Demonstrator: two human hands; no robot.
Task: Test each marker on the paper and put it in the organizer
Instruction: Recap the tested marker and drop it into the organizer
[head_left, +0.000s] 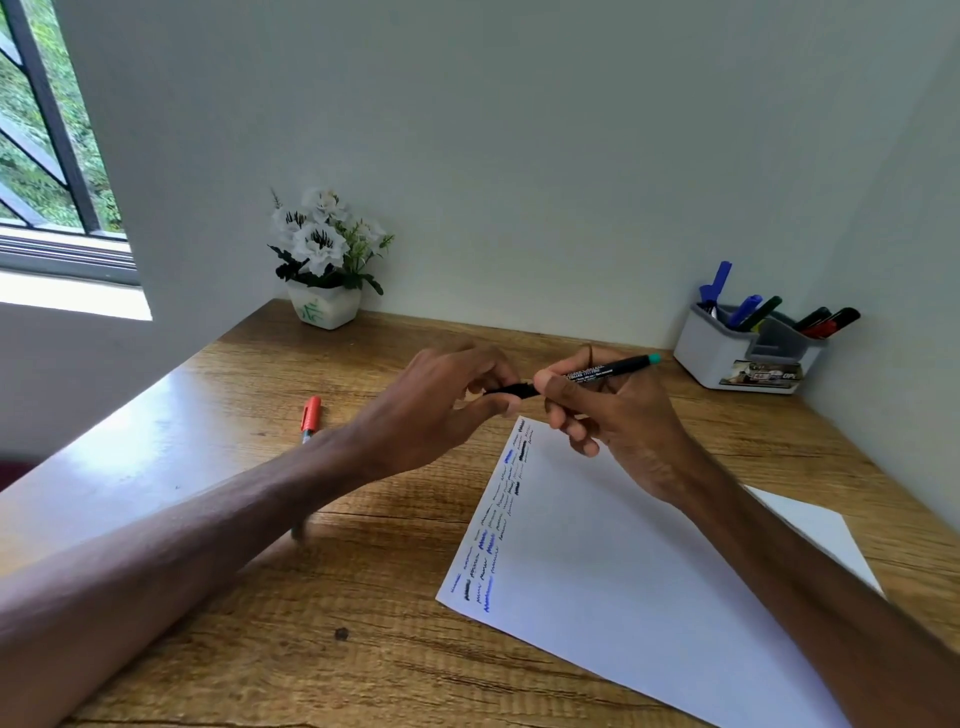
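A black marker with a teal end (615, 368) is held level above the desk. My right hand (613, 415) grips its barrel. My left hand (441, 400) pinches its black cap end (511, 391). Below the hands lies a white paper (623, 561) with rows of black and blue scribbles along its left edge. A red marker (310, 415) lies on the desk to the left, partly hidden by my left forearm. The grey and white organizer (748, 353) stands in the back right corner and holds several blue, black and red markers.
A white pot of white flowers (324, 260) stands at the back left against the wall. The wooden desk (363, 623) is walled at the back and right. A window is at the far left. A second sheet's corner (821, 525) shows under my right forearm.
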